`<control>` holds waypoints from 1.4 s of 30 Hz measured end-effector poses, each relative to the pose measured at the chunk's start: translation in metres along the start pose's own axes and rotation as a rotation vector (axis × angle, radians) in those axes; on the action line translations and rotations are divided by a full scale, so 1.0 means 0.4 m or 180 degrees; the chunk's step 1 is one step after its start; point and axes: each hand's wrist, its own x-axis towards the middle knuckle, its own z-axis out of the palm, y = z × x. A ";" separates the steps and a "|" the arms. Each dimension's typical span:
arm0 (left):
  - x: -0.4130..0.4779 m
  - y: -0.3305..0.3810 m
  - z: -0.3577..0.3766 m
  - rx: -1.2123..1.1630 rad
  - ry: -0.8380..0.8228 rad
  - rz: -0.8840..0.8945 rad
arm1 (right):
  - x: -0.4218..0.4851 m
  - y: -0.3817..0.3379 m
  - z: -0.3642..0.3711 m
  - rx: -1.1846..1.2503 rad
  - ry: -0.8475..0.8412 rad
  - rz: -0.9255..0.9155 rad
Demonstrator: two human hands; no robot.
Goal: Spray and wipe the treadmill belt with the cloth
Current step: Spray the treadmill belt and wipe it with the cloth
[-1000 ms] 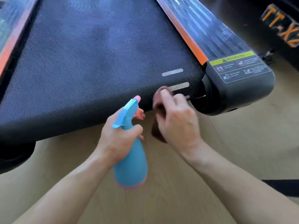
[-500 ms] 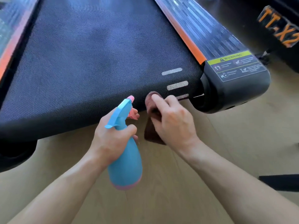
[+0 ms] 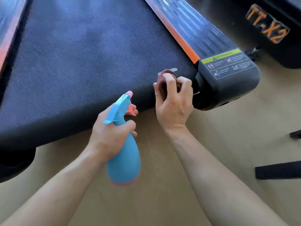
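The dark textured treadmill belt (image 3: 84,62) fills the upper left. My left hand (image 3: 109,136) grips a blue spray bottle (image 3: 123,159) with a pink trigger, its nozzle aimed at the belt's near edge. My right hand (image 3: 174,101) is bunched around a brown cloth (image 3: 163,80), pressing it on the belt's near right corner, over the white stripes. Most of the cloth is hidden inside my fingers.
The treadmill's right side rail (image 3: 192,31) has an orange strip and ends in a black cap with a warning label (image 3: 228,64). A black box with orange lettering (image 3: 267,25) stands at the far right. Tan wooden floor (image 3: 228,128) lies in front; dark pieces (image 3: 276,172) rest at the right edge.
My right hand has moved up from the belt's front edge onto its top corner, gathering the hanging cloth into a bunch. The spray bottle has stayed about where it was.
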 end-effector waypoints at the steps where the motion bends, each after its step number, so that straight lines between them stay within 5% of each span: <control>1: -0.001 0.003 -0.003 0.0021 0.0016 -0.0003 | -0.012 0.006 0.005 -0.0019 -0.0002 -0.0229; 6: -0.003 0.010 0.008 0.0021 0.0125 -0.0102 | -0.013 0.057 -0.008 -0.0288 -0.0220 -0.1366; 11: -0.017 0.009 0.014 0.0024 0.0113 -0.0136 | 0.029 0.102 -0.070 -0.0773 -0.0355 -0.0784; 15: -0.016 -0.001 0.018 0.0056 0.0141 -0.0128 | -0.002 0.064 -0.055 -0.0338 -0.0408 -0.0317; 25: -0.024 0.051 -0.061 0.0077 -0.0184 -0.0080 | 0.013 -0.037 -0.091 0.0419 -0.1471 -0.0893; 29: -0.034 0.097 -0.100 0.0052 -0.0438 -0.0093 | 0.042 -0.044 -0.118 0.0293 -0.1295 0.0025; 36: -0.002 0.115 -0.146 0.0474 -0.0697 0.0190 | 0.007 -0.114 -0.005 0.0688 0.0685 0.2215; 39: 0.027 0.098 -0.163 0.0646 -0.0758 0.0346 | -0.020 -0.135 0.041 0.0608 0.1029 0.2383; 42: 0.044 0.084 -0.150 0.0663 -0.0746 0.0381 | -0.106 -0.179 0.039 0.0908 0.0683 0.2308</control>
